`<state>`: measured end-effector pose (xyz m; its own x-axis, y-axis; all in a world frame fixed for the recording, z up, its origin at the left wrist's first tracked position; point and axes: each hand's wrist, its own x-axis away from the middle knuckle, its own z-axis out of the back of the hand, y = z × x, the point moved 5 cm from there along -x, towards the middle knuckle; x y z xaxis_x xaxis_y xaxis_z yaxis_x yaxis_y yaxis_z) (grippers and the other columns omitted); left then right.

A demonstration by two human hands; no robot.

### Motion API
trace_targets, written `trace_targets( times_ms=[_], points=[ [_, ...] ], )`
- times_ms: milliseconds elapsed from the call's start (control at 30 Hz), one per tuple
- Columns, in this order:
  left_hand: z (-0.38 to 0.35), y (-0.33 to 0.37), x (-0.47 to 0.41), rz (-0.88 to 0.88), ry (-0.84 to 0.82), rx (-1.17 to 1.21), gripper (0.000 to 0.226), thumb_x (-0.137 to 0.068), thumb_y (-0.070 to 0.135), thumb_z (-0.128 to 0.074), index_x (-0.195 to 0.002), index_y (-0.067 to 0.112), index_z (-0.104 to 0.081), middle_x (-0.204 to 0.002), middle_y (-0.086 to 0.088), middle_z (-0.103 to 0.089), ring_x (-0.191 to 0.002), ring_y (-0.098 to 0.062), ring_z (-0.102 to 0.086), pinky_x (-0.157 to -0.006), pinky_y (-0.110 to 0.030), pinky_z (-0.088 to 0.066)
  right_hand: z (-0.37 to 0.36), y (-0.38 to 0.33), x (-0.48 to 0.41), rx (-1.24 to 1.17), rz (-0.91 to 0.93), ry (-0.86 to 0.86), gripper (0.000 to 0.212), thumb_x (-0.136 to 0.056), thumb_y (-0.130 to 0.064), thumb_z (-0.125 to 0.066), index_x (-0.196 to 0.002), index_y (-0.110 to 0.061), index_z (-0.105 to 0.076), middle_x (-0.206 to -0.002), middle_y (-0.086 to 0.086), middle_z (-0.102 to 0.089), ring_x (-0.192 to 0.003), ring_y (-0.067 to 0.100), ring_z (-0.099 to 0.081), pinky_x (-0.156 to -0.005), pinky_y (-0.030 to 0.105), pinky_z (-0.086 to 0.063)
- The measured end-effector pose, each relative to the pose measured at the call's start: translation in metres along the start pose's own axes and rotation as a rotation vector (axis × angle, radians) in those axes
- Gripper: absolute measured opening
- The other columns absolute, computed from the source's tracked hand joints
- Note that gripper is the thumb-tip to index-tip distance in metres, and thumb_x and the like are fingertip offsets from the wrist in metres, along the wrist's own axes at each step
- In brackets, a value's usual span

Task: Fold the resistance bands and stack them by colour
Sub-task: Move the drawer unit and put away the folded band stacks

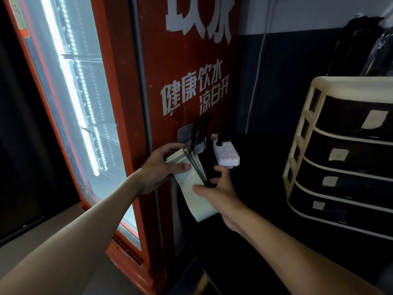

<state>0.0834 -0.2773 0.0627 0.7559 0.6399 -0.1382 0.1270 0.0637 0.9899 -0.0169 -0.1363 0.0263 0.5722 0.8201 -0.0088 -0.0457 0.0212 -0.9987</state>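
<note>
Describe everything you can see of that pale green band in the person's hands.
The pale green band is a wide, flat strip, rubbery-looking, bearing a faint printed "30". It fronts a fanned bunch of darker bands. The left hand pinches its upper part, the right hand lays its thumb across the middle; its lower end hangs free.

Dim around me; a long white light strip (71,86) glares at my left, straight edges bow, far right lies dark.

Two hands (156,169) (223,192), one power strip (226,155), four drawers (361,152)
</note>
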Motion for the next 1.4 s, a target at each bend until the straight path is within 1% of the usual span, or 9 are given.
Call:
trace_targets(
  times_ms=[133,267,467,667,800,1000,1100,1233,1400],
  points=[
    [-0.012,0.015,0.017,-0.081,0.026,0.020,0.066,-0.061,0.003,-0.083,-0.122,0.015,-0.061,-0.113,-0.008,-0.067,-0.098,-0.021,-0.069,-0.079,-0.032,-0.058,0.012,-0.018,0.014,0.119,0.093,0.002,0.081,-0.077,-0.008,-0.076,-0.134,-0.038,-0.027,-0.110,-0.004,-0.054,-0.096,0.015,-0.062,-0.084,0.035,-0.054],
    [-0.044,0.021,0.046,-0.165,0.017,-0.056,0.069,-0.062,0.011,-0.091,-0.123,0.024,-0.062,-0.115,-0.001,-0.069,-0.105,-0.018,-0.067,-0.084,-0.028,-0.055,0.059,-0.042,0.045,0.293,0.211,-0.036,0.081,-0.075,-0.011,-0.077,-0.132,-0.044,-0.029,-0.118,-0.009,-0.054,-0.093,0.009,-0.062,-0.076,0.029,-0.054],
    [-0.149,-0.009,0.082,-0.134,-0.241,-0.138,0.085,-0.067,0.005,-0.089,-0.137,0.032,-0.049,-0.119,0.000,-0.069,-0.112,-0.012,-0.065,-0.092,-0.028,-0.055,0.160,-0.053,0.124,0.775,0.190,-0.154,0.083,-0.073,-0.026,-0.080,-0.136,-0.041,-0.028,-0.119,-0.022,-0.052,-0.104,-0.005,-0.056,-0.090,0.022,-0.051],
    [-0.253,-0.032,0.109,-0.135,-0.487,-0.263,0.075,-0.068,0.010,-0.090,-0.133,0.026,-0.055,-0.122,0.006,-0.067,-0.113,-0.007,-0.063,-0.096,-0.023,-0.051,0.242,-0.033,0.187,0.925,0.099,-0.124,0.084,-0.071,-0.021,-0.079,-0.137,-0.038,-0.031,-0.118,-0.023,-0.051,-0.108,-0.008,-0.053,-0.088,0.015,-0.048],
    [-0.284,-0.039,0.121,-0.176,-0.548,-0.351,0.060,-0.070,0.015,-0.089,-0.120,0.029,-0.059,-0.110,0.004,-0.067,-0.101,-0.008,-0.066,-0.086,-0.020,-0.052,0.263,-0.022,0.205,0.936,0.087,-0.167,0.087,-0.072,-0.019,-0.076,-0.142,-0.032,-0.028,-0.119,-0.020,-0.050,-0.106,-0.002,-0.056,-0.089,0.021,-0.049],
    [-0.287,-0.040,0.127,-0.183,-0.571,-0.394,0.069,-0.075,0.015,-0.086,-0.135,0.031,-0.055,-0.122,0.009,-0.065,-0.112,-0.006,-0.063,-0.099,-0.026,-0.051,0.281,-0.008,0.214,0.934,0.097,-0.148,0.096,-0.064,-0.055,-0.076,-0.145,-0.045,-0.024,-0.126,-0.029,-0.049,-0.119,-0.006,-0.048,-0.105,0.025,-0.037],
    [-0.289,-0.040,0.127,-0.188,-0.572,-0.401,0.056,-0.077,0.015,-0.084,-0.125,0.030,-0.059,-0.115,0.007,-0.067,-0.106,-0.011,-0.065,-0.093,-0.027,-0.054,0.298,0.006,0.229,0.751,0.110,-0.031,0.099,-0.064,-0.041,-0.088,-0.144,-0.037,-0.029,-0.125,-0.021,-0.051,-0.116,-0.007,-0.052,-0.093,0.010,-0.041],
    [-0.291,-0.042,0.127,-0.222,-0.561,-0.448,0.050,-0.076,0.022,-0.084,-0.116,0.028,-0.055,-0.108,0.003,-0.063,-0.097,-0.013,-0.065,-0.086,-0.033,-0.055,0.296,0.026,0.237,0.578,0.130,0.107,0.111,-0.056,-0.041,-0.091,-0.146,-0.030,-0.026,-0.125,-0.017,-0.054,-0.111,-0.009,-0.055,-0.088,0.006,-0.042],
    [-0.290,-0.041,0.131,-0.325,-0.556,-0.530,0.064,-0.069,0.032,-0.086,-0.123,0.030,-0.050,-0.137,0.015,-0.046,-0.124,-0.006,-0.052,-0.103,-0.025,-0.044,0.286,0.028,0.229,0.565,0.181,0.160,0.077,-0.064,-0.024,-0.090,-0.129,-0.030,-0.048,-0.113,-0.016,-0.062,-0.100,-0.008,-0.060,-0.082,0.008,-0.044]
  ],
)
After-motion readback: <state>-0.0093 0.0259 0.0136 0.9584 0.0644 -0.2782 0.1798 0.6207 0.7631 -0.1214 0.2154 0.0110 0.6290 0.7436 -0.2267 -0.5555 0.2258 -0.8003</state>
